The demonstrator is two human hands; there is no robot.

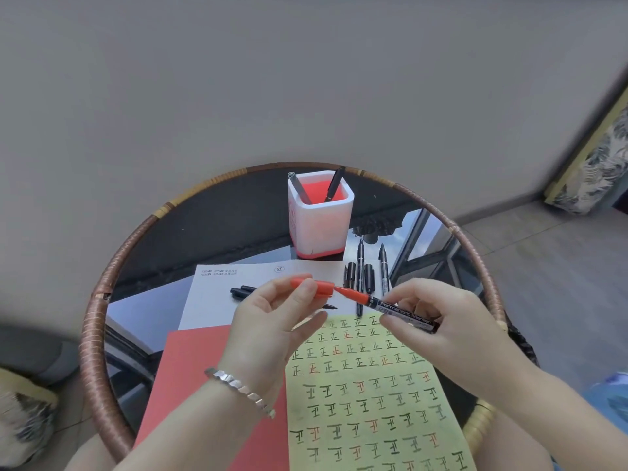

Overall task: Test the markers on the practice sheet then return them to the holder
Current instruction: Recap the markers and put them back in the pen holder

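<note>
Head view: we see the yellow practice sheet (pixel 373 402) nearest, on the tabletop (pixel 217 226).
Right hand (pixel 441 324): fingertips pinch the red marker (pixel 401 309) mid-barrel, above the sheet.
Left hand (pixel 272 321): pinches its cap (pixel 323 287) at the tip.
Handling: we judge it light, stiff and slick; hold the barrel.
Obstacles: black markers (pixel 360 277) and loose caps (pixel 369 277) lie before the holder (pixel 317 226).

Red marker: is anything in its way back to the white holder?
Nothing visible. Loose black markers lie flat between the red marker and the holder, below a lifted path; two pens lean inside it, leaving room.
</note>
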